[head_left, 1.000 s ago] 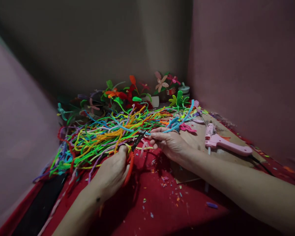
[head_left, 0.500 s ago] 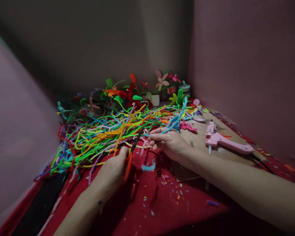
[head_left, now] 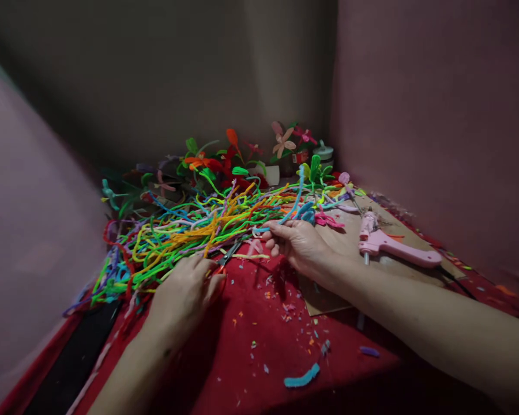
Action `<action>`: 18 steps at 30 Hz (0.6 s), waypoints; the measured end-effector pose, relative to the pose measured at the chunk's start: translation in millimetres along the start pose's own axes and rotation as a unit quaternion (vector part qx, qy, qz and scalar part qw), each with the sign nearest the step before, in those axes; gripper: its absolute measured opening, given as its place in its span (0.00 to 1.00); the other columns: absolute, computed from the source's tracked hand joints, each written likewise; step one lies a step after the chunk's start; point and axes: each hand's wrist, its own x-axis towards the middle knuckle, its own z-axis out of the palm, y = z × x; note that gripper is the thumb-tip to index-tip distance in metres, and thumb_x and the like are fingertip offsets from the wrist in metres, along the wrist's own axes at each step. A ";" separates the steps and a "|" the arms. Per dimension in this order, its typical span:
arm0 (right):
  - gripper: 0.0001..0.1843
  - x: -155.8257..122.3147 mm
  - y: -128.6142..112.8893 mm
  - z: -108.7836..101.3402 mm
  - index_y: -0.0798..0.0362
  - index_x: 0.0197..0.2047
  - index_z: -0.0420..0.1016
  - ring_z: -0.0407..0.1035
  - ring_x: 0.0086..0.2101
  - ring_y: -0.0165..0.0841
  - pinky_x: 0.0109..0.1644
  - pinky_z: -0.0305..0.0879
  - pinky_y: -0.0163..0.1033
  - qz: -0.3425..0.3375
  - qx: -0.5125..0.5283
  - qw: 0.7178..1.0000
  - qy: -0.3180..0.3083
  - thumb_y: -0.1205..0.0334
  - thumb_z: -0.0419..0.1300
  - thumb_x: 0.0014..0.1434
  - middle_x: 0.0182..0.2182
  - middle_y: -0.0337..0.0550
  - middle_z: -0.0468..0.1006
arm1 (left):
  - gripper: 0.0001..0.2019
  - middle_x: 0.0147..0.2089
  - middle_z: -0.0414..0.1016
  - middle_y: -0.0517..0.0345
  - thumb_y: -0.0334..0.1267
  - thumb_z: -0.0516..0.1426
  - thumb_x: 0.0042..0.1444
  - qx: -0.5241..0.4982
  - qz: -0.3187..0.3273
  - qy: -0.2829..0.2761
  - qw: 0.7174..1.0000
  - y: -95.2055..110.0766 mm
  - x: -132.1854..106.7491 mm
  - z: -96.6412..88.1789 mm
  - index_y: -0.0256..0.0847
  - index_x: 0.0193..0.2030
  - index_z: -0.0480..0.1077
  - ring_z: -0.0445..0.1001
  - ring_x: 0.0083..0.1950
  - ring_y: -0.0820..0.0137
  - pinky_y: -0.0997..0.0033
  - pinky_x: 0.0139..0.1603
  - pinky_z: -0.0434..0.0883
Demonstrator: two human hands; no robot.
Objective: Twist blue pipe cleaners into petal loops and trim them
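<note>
My left hand (head_left: 184,294) is closed round the red-orange handle of a pair of scissors (head_left: 230,253). Their dark blades point up and away, low over the red cloth at the front edge of a heap of pipe cleaners (head_left: 199,227). Between thumb and fingertips, my right hand (head_left: 300,245) pinches a light blue pipe cleaner (head_left: 297,199) whose long end rises above the hand. Just behind that hand lie more blue pipe-cleaner loops (head_left: 306,212). A short blue pipe-cleaner piece (head_left: 301,376) rests on the cloth nearer to me.
A pink glue gun (head_left: 398,248) lies on a brown board (head_left: 415,276) at the right. Pipe-cleaner flowers (head_left: 207,161) and a lidded jar (head_left: 323,153) stand along the back wall. Small fuzz scraps dot the red cloth (head_left: 242,357). A black flat object (head_left: 73,357) lies at left.
The short blue piece has dropped from mid-air to the cloth. My left hand has drawn back left with the scissors, lowering them. The blue pipe cleaner in my right hand now stands apart from the loops.
</note>
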 end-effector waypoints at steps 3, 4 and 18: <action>0.05 0.0 0.4 -1.3 0.59 0.28 0.72 0.67 0.19 0.25 0.19 0.63 0.29 -0.019 -0.008 1.000 -0.009 0.66 0.63 0.51 0.20 0.41 0.74 | 0.09 0.40 0.73 0.57 0.44 0.53 0.56 -0.135 0.107 -0.150 0.974 45.8 -20.3 5.4 0.46 0.42 0.67 0.71 0.39 0.69 0.73 0.38 0.66; 0.05 0.0 0.8 -1.5 0.59 0.29 0.72 0.68 0.19 0.25 0.19 0.63 0.29 -0.025 -0.012 1.000 -0.011 0.66 0.64 0.50 0.20 0.41 0.74 | 0.10 0.41 0.73 0.57 0.43 0.55 0.54 -0.136 0.137 -0.195 0.962 60.4 -27.8 11.2 0.46 0.42 0.66 0.71 0.38 0.69 0.73 0.36 0.66; 0.09 -3.9 5.9 1.4 0.59 0.25 0.71 0.68 0.21 0.26 0.20 0.63 0.29 -0.027 -0.026 0.997 -0.061 0.64 0.67 0.46 0.21 0.42 0.74 | 0.06 0.28 0.71 0.55 0.36 0.56 0.53 0.068 0.231 -0.167 0.956 103.9 -71.4 46.8 0.40 0.35 0.62 0.69 0.25 0.68 0.71 0.19 0.46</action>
